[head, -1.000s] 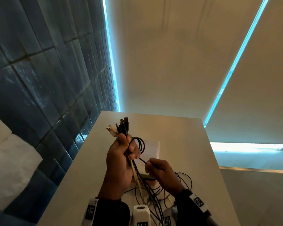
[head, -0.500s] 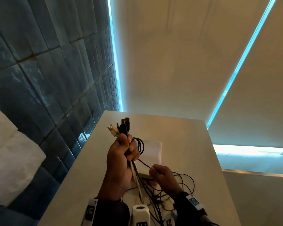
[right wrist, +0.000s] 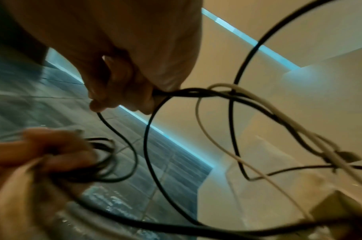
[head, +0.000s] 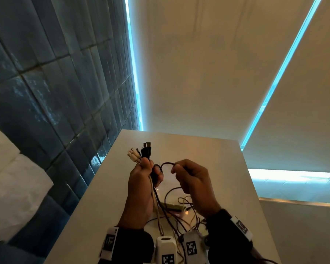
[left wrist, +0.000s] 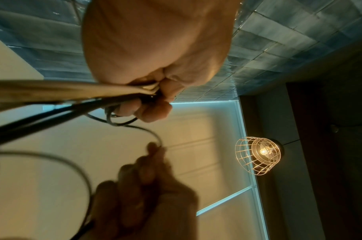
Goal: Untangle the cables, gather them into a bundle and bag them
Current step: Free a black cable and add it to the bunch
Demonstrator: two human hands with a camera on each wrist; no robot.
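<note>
My left hand [head: 143, 176] grips a bundle of cables upright above the table, with black and white plugs [head: 140, 153] sticking out of the top of the fist. Black and cream strands hang from it down to the tangle [head: 179, 212] on the table. My right hand [head: 191, 178] is raised level with the left and pinches a thin black cable [head: 167, 163] that loops over to the bundle. In the right wrist view the same black cable [right wrist: 122, 136] runs from my right fingers [right wrist: 118, 97] to the left hand. A clear bag [head: 174, 205] lies on the table under the strands.
The white table [head: 208, 153] runs away from me, with a dark tiled wall [head: 55, 92] along its left edge and pale blinds behind. A lit cage lamp [left wrist: 258, 154] shows in the left wrist view. Tagged wrist devices [head: 165, 250] sit at the bottom edge.
My right hand has risen from low over the tangle to beside the left hand, drawing a black cable up with it. The left hand still holds the bundle in place.
</note>
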